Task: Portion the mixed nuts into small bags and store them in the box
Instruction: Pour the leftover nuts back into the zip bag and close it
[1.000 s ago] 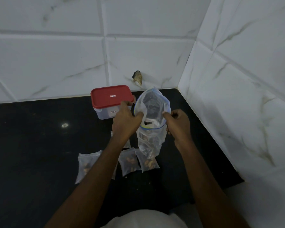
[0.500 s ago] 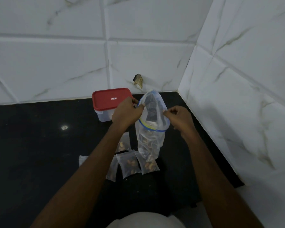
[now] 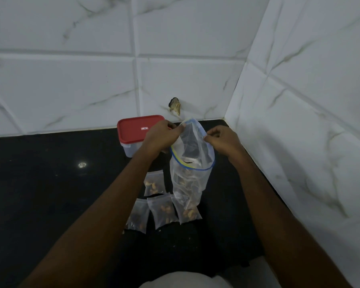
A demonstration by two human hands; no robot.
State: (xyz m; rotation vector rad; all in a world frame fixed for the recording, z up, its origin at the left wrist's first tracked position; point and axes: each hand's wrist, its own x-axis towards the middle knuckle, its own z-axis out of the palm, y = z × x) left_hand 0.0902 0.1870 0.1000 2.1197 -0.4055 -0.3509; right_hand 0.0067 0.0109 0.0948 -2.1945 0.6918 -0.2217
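Note:
A large clear zip bag [image 3: 190,173] with a blue and yellow rim hangs over the black counter, its mouth held wide. Mixed nuts sit in its lower part. My left hand [image 3: 161,137] pinches the rim's left side and my right hand [image 3: 222,139] pinches the right side. Several small filled bags [image 3: 164,209] lie flat on the counter below the big bag. Behind my left hand stands the box [image 3: 133,138], clear with a red lid that is on.
The black counter [image 3: 50,183] ends at white marble-look tiled walls behind and on the right, forming a corner. A chipped spot in the tile [image 3: 175,106] shows above the box. Part of my pale shirt fills the bottom edge.
Both hands have kept their pinch on the big bag's rim and lifted it a little, holding the mouth open. The view has shifted slightly, showing more of the small bags.

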